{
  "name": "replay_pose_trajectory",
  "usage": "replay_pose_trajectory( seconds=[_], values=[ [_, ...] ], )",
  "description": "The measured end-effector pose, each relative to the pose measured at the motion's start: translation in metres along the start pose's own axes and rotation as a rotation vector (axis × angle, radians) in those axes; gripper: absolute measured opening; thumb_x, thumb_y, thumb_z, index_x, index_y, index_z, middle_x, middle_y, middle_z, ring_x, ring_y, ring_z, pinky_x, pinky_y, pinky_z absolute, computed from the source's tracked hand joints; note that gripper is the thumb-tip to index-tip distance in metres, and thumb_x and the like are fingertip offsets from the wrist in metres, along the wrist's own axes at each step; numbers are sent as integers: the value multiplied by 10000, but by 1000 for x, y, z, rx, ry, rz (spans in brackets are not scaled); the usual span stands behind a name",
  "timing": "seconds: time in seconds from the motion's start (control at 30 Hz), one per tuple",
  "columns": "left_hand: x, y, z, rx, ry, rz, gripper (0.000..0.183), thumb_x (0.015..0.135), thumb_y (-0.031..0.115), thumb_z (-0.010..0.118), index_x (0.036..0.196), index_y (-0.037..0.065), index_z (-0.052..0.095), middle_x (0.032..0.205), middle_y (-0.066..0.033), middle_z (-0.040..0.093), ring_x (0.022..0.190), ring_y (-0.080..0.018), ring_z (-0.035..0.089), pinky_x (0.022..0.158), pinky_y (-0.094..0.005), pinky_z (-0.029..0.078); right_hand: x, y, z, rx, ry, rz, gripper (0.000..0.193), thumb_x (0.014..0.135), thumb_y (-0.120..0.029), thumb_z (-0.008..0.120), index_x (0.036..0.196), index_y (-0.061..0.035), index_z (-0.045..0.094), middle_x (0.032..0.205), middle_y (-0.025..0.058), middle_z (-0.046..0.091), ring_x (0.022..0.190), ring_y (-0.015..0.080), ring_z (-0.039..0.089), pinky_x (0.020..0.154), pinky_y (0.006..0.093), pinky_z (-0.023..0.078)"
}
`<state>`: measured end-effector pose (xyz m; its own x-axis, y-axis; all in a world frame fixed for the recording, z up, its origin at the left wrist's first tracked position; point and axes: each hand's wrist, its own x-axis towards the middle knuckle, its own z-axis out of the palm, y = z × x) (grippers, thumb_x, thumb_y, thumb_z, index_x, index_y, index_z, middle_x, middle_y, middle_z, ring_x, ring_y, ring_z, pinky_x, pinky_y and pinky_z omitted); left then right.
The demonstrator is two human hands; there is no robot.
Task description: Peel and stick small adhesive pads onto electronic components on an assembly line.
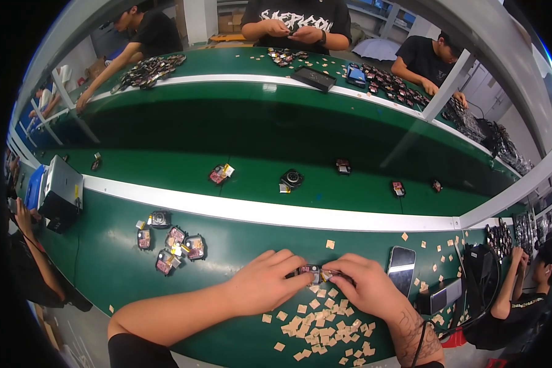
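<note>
My left hand [268, 281] is closed on a small black-cased electronic module [313, 270] with a reddish circuit board. My right hand [363, 283] pinches a small silvery piece with yellow tape [327, 275] at the module's right side; the fingertips partly hide it. Just below my hands lies a loose spread of small beige square pads [322, 331]. Left of my left hand is a cluster of similar modules [176, 237], some with silvery, yellow-taped pieces on them.
A phone [401, 270] and a dark box-shaped device [440, 297] lie to the right. A white rail [245, 204] borders a green conveyor belt carrying scattered modules [291, 179]. A grey-and-blue box [61, 193] stands left. Several people work around; piled modules [150, 72] lie across the belt.
</note>
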<state>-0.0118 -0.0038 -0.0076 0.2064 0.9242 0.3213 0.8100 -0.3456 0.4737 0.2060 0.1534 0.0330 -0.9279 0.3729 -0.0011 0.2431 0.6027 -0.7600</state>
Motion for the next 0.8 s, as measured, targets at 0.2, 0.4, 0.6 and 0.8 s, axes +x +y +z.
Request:
replay_pose_trajectory(
  seconds=[0.2,0.4,0.6,0.8],
  values=[
    [1,1,-1,38,-13,-5,305,902,138,791,1199,104,732,1247,-73,673,1109,-273,637,926,-403,547,-1,-10,14,-118,51,-9,212,973,-15,721,1185,-18,734,1052,144,730,855,344,736,746,386,603],
    [0,2,1,76,-9,0,316,897,141,799,1199,91,722,1250,-73,671,1130,-277,630,932,-400,545,2,-9,30,-172,114,-34,203,977,-55,718,1180,-50,707,1027,107,684,851,357,722,725,437,603],
    [1,4,0,-8,12,-34,350,895,142,804,1223,94,693,1223,-74,667,1128,-285,630,943,-416,543,-1,-4,34,18,148,48,197,963,-40,743,1160,-24,734,1032,113,696,817,324,728,703,393,595],
    [1,4,2,-42,26,-37,308,924,154,771,1203,97,654,1159,-70,640,1097,-288,614,928,-422,523,-2,-4,36,56,174,80,166,930,-15,769,1095,-18,778,1002,122,729,758,292,734,677,365,588]
  ],
)
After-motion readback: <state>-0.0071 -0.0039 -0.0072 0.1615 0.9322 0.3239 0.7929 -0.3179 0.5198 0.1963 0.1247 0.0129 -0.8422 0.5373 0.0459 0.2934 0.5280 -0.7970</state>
